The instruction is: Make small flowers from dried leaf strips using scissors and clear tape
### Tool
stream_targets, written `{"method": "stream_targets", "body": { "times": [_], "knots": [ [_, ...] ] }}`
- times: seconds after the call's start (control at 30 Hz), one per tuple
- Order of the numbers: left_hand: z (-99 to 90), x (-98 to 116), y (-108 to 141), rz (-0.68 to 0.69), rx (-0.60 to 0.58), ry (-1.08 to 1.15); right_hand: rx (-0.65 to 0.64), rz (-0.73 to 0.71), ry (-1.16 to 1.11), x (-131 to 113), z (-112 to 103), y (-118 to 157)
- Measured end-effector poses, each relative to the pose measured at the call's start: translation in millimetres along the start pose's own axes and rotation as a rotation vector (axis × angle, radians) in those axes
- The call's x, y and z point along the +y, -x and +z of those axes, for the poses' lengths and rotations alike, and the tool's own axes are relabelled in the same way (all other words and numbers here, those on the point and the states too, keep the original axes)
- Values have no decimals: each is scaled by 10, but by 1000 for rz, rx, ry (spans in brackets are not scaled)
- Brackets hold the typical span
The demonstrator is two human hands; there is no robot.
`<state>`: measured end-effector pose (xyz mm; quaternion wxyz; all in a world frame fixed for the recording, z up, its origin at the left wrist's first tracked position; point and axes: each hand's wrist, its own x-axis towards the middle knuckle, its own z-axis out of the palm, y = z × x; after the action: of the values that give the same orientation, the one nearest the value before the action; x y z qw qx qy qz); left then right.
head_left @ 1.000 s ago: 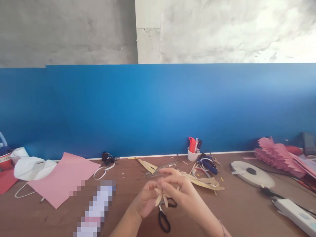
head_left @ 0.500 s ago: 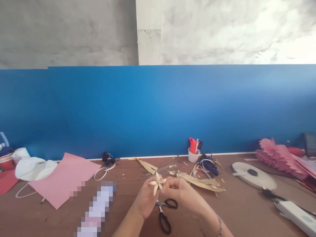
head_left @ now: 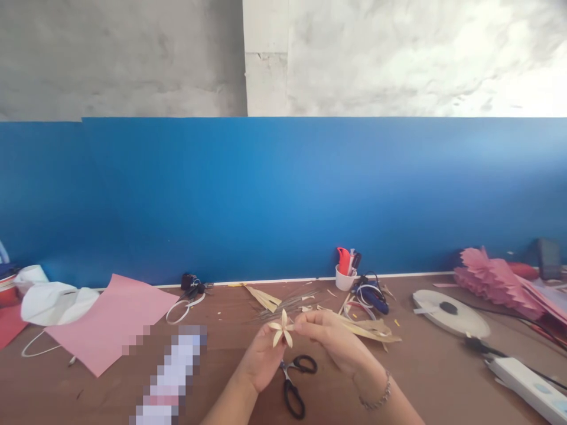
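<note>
Hands meet above the near middle of the table (head_left: 425, 378), and between them is a small pale flower (head_left: 282, 330) made of thin pointed strips. The left hand (head_left: 261, 360) comes up from the near edge with its fingers curled, and it pinches the flower from below. The right hand (head_left: 330, 339) comes from the right side, has a bracelet (head_left: 376, 398) on the wrist, and pinches the right side of the flower with thumb and fingertips. How many petals the flower has is hard to count at this size; it seems to be five or six.

Directly under the hands, black-handled scissors (head_left: 293, 381) lie flat on the table, near its front edge. Just behind the hands lie pale dried leaf strips (head_left: 367, 329) and some thin wires (head_left: 287, 304), spread toward the back edge. A white cup (head_left: 344, 277) with a red tool and pens stands at the back edge, against the blue board (head_left: 283, 195). Beside the cup on the right is a dark blue tool with cords (head_left: 372, 295).

Toward the left side lies a pink paper sheet (head_left: 113, 319), and next to it white cloth (head_left: 55, 301) near the back left corner. Toward the right side lies a flat white round disc (head_left: 449, 313), behind it a pink folded paper fan (head_left: 500, 283), and near the right front corner a white power strip (head_left: 529, 386).
</note>
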<state>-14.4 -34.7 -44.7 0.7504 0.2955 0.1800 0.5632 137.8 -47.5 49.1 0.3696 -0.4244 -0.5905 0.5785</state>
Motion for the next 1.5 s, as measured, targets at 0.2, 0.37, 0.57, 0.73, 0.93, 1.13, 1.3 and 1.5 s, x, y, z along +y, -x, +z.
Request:
{"method": "stream_targets", "body": {
  "times": [0.2,0.37,0.57,0.73,0.93,1.13,1.3,1.5],
  "knots": [
    [10,-18,-2,-21,6,4,44,66,72,172,-99,-66],
    [20,-38,11,-62,-12,-34,78,9,74,162,-79,-69],
    [35,-45,34,-83,-25,-63,-61,35,-84,184,9,-91],
    [26,-40,44,-103,-26,-70,-70,49,-93,201,12,-95],
    [-35,-60,6,-53,4,-50,234,-12,48,233,-91,-133],
    [-89,-89,-49,21,-10,-48,46,-149,28,331,-12,-206],
    [-59,-79,-44,97,-56,-49,148,-350,17,490,199,-272],
    [84,-67,7,91,9,-24,355,-507,-64,686,432,-278]
  ]
}}
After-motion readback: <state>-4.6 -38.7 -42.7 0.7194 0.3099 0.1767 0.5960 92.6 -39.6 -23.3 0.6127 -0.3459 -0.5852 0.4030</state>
